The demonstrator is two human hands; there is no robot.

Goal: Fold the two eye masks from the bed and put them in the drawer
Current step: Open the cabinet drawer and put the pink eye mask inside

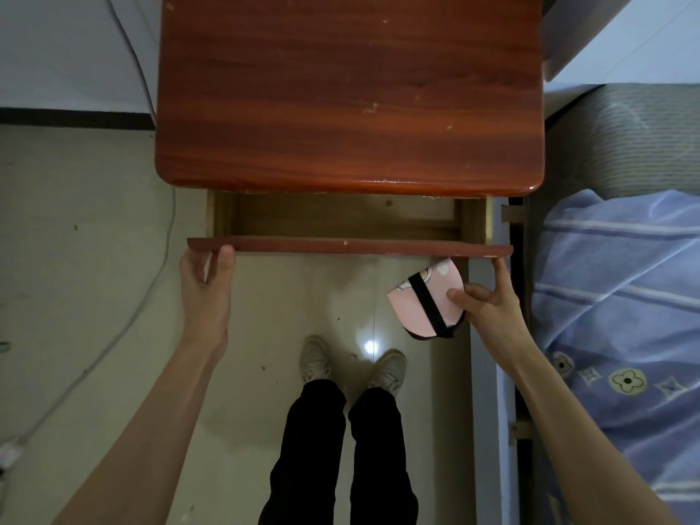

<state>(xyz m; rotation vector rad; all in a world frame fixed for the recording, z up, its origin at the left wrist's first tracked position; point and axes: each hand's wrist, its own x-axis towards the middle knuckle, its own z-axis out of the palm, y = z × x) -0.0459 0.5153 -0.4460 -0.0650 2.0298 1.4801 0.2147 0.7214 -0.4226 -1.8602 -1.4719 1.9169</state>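
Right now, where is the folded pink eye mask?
In the head view, the folded pink eye mask is in the right hand, just below the open drawer's front panel, beside the bed.

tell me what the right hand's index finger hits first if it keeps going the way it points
The right hand already has its fingertip at the red-brown wooden drawer front; going on, it would likely meet that panel first.

Reddish wood nightstand top [348,92] seen at centre far, scuffed w/ small chips. Pale tiled floor [94,259] lies below, w/ a light glare spot near centre. White cable [166,236] is run down the left side to a plug block [9,454] at near left. Dark skirting strip [75,117] is seen along white wall [57,51], far left.
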